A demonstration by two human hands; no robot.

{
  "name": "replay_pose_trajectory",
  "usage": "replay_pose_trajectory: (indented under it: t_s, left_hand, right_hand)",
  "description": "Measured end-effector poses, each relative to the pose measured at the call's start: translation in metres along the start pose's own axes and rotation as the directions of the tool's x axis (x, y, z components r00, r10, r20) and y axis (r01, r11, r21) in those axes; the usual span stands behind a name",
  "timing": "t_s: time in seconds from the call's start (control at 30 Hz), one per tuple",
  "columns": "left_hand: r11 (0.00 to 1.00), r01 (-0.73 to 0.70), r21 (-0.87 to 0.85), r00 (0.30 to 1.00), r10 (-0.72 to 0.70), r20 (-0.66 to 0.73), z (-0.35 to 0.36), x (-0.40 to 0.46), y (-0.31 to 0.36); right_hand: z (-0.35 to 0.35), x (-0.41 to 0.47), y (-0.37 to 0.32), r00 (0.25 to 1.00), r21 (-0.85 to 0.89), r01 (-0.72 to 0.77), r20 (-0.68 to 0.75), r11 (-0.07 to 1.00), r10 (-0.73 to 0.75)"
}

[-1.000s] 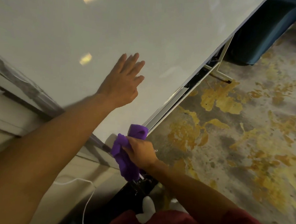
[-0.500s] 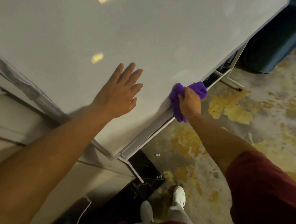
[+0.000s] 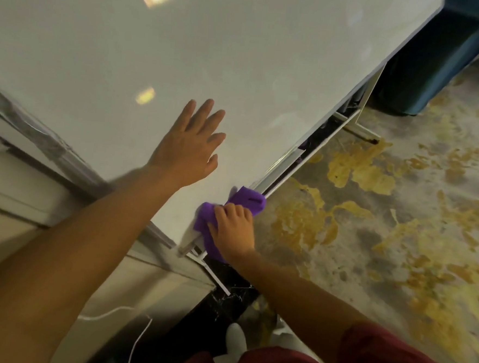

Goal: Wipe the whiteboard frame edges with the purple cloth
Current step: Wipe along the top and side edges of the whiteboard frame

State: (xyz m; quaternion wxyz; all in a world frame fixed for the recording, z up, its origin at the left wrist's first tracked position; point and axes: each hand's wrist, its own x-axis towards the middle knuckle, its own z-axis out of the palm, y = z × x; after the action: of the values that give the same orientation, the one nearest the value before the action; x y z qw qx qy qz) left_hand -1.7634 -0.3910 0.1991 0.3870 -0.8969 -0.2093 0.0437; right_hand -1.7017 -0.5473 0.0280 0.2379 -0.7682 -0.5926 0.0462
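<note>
Purple cloth (image 3: 245, 201) bunched in the clenched right hand (image 3: 233, 229) on the frame edge (image 3: 279, 167); left hand (image 3: 191, 146) flat, fingers spread, on the whiteboard (image 3: 241, 54).

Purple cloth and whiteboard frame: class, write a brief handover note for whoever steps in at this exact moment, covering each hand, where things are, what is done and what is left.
Left hand: open, flat on the whiteboard face, steadying it.
Right hand: shut on the purple cloth, pressing it against the bottom frame edge near the board's lower left corner.
Done: the cloth is on the bottom edge; how much of that edge is already wiped cannot be told from this picture.
Left: the bottom edge runs on up and to the right; the other frame edges are mostly out of view, so check them all.
</note>
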Motion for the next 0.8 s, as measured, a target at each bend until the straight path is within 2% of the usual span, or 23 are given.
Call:
replay_pose_trajectory:
  t_s: [0.13,0.23,0.3,0.33,0.37,0.43,0.47,0.53,0.57,0.63,0.7,0.77,0.8]
  left_hand:
    - [0.999,0.017,-0.049,1.000,-0.017,0.003,-0.002,0.000,0.002]
    - [0.993,0.043,-0.113,0.999,-0.043,-0.001,-0.003,-0.001,0.001]
    - [0.966,0.064,-0.252,0.996,-0.076,-0.041,-0.007,0.003,0.004]
    - [0.915,0.063,-0.399,0.993,-0.098,-0.067,-0.011,0.005,0.009]
    - [0.815,0.066,-0.576,0.986,-0.140,-0.086,-0.017,0.010,0.019]
    - [0.500,0.116,-0.858,0.963,-0.267,-0.025,-0.038,0.025,0.041]
    - [0.350,0.171,-0.921,0.946,-0.319,0.054,-0.051,0.037,0.051]
    - [0.160,0.254,-0.954,0.928,-0.317,0.194,-0.078,0.070,0.072]
    - [0.085,0.275,-0.958,0.937,-0.245,0.247,-0.090,0.084,0.082]
    - [-0.089,0.278,-0.957,0.960,-0.013,0.280,-0.120,0.125,0.107]
    - [-0.258,0.270,-0.928,0.957,0.181,0.228,-0.151,0.164,0.137]
    - [-0.318,0.240,-0.917,0.944,0.298,0.144,-0.179,0.201,0.169]
    - [-0.308,0.231,-0.923,0.933,0.340,0.120,-0.192,0.219,0.184]
  right_hand:
    - [0.006,-0.028,-0.044,0.997,0.048,0.004,0.081,0.999,-0.008]
    - [-0.012,-0.030,-0.048,0.960,0.294,-0.052,0.279,0.954,-0.034]
    - [-0.037,-0.023,-0.040,0.928,0.473,-0.188,0.373,0.861,-0.002]
    - [-0.053,-0.020,-0.032,0.936,0.530,-0.248,0.348,0.811,0.059]
    - [-0.072,-0.015,-0.018,0.942,0.577,-0.298,0.305,0.761,0.138]
    - [-0.112,-0.007,0.018,0.935,0.682,-0.352,0.227,0.642,0.271]
    - [-0.132,-0.004,0.039,0.924,0.726,-0.358,0.188,0.586,0.332]
    - [-0.176,0.001,0.084,0.881,0.796,-0.348,0.097,0.495,0.462]
    - [-0.194,0.002,0.103,0.857,0.826,-0.323,0.048,0.462,0.513]
    - [-0.230,0.006,0.147,0.803,0.859,-0.253,-0.070,0.445,0.592]
    - [-0.257,0.010,0.191,0.723,0.828,-0.208,-0.228,0.521,0.652]
    - [-0.280,0.012,0.236,0.648,0.806,-0.197,-0.320,0.558,0.691]
    - [-0.289,0.013,0.255,0.623,0.815,-0.201,-0.321,0.544,0.713]
